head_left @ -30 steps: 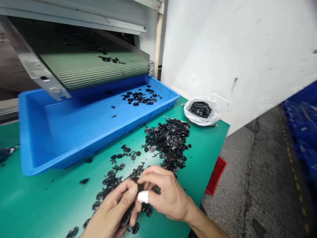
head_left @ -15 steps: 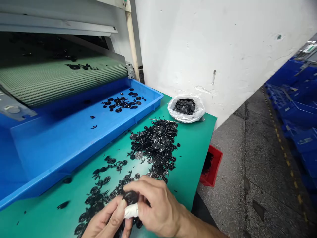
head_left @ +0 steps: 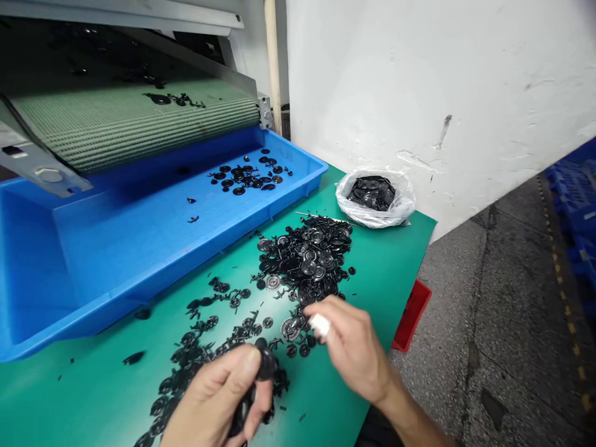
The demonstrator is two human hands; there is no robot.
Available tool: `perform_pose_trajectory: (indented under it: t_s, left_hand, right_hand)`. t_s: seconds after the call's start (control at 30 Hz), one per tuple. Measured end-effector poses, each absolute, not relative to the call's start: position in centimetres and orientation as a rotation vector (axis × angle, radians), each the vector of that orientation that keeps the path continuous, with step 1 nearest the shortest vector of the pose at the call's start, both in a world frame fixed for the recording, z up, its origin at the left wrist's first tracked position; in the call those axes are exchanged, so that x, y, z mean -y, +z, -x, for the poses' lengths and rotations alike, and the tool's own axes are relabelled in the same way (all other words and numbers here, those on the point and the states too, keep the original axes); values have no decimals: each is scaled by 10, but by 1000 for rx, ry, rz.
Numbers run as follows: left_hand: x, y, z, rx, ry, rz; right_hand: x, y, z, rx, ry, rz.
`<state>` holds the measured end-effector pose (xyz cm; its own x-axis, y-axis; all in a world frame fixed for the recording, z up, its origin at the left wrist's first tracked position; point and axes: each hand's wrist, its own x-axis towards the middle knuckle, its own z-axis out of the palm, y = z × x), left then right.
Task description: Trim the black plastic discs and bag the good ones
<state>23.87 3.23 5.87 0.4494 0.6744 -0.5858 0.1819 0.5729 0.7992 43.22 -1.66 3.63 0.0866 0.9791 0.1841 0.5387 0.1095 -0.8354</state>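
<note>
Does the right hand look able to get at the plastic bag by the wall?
Probably yes: only the low pile of black parts lies between the right hand and the plastic bag, so the way over looks free.

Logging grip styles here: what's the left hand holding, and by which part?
The left hand pinches a black plastic part by its middle, between thumb and fingers.

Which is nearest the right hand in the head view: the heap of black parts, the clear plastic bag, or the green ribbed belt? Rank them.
1. Heap of black parts, just ahead of the right hand, on the green table.
2. Clear plastic bag, far table corner.
3. Green ribbed belt, beyond the blue tray.
</note>
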Motion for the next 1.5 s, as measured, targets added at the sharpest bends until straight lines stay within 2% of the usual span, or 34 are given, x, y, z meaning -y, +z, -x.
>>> perform_pose_trajectory:
  t_s: [0.13,0.33,0.6,0.97,1.13,1.33,1.5]
  left_hand:
    - [-45,60,-238,-1086,523,-652]
    - [-52,56,-240,-964,623,-412]
    - [-57,52,-231,-895,786,-455]
    - [-59,45,-228,-825,740,-518]
    - [-55,42,-227,-857,694,-615]
    - [-48,43,-231,-938,451,-1073]
    - [-43,48,-235,-976,411,-1250]
  right_hand:
    - [15,37,-454,1790,611,1775]
    - [-4,47,-443,2153,504,1994]
    - [-21,45,-431,2085,355,1908]
    - [-35,63,-407,2568,448,1774]
    - [-32,56,-416,2179,654,1650]
    - [-24,38,-417,1303,1252,1476]
    - [-13,35,-402,1181,1210,1407]
